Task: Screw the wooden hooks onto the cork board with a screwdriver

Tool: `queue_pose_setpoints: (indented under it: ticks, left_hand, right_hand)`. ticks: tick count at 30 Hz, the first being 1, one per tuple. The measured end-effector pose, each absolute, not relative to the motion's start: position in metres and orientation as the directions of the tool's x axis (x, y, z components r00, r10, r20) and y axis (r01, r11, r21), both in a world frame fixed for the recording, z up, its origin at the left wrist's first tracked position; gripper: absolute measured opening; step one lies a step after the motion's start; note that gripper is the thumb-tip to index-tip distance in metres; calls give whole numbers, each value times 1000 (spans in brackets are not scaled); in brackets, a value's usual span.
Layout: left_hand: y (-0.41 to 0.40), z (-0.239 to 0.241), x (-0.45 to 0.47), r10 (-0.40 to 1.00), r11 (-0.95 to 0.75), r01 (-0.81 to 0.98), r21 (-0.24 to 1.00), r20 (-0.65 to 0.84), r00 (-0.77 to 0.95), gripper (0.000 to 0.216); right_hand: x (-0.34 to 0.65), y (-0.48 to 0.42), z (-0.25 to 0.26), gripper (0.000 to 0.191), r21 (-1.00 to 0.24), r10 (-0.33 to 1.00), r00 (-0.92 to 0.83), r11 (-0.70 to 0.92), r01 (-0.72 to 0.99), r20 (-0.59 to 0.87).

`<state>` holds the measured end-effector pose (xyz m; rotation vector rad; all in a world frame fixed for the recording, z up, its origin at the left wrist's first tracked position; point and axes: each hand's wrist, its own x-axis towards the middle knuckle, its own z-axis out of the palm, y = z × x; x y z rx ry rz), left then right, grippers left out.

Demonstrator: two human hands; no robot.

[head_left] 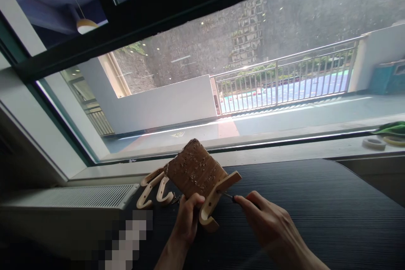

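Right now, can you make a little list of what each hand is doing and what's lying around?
left hand: grips the lower edge of the board, held tilted above the mat
right hand: holds a screwdriver, tip at the hook
hook: pale wood, against the board's right side
loose hooks: two, left of the board
sill: tape roll at far right

The board [196,171] is brown wood, its face rough and speckled with pale flecks, while the hooks [223,185] on it are pale wood, smooth and matt. The bench [316,202] has a dark, matt, finely ribbed top; the screwdriver [228,196] shows a thin metal shaft, and the railing [276,82] is glossy metal.
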<state>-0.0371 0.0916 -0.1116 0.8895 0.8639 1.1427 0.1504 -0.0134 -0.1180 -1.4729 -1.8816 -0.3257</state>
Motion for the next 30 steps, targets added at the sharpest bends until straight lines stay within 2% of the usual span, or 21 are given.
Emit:
queue_pose_setpoints:
  ticks: [6, 18, 24, 30]
  left_hand:
    - [93, -110, -39, 963, 244, -398, 884, -173, 207, 14]
    - [92, -113, -40, 962, 145, -288, 947, -67, 263, 4]
    - [90, -112, -39, 962, 125, -259, 958, -53, 267, 10]
    - [92, -111, -37, 949, 145, -331, 932, -37, 312, 33]
  right_hand:
    - [148, -17, -114, 35, -328, 769, -113, 395, 858, 630]
    - [145, -18, -105, 32, -259, 715, -148, 427, 866, 683]
    - [146, -20, -101, 28, -263, 734, -171, 436, 860, 657]
    - [143, -20, -104, 27, -334, 787, -157, 421, 843, 597]
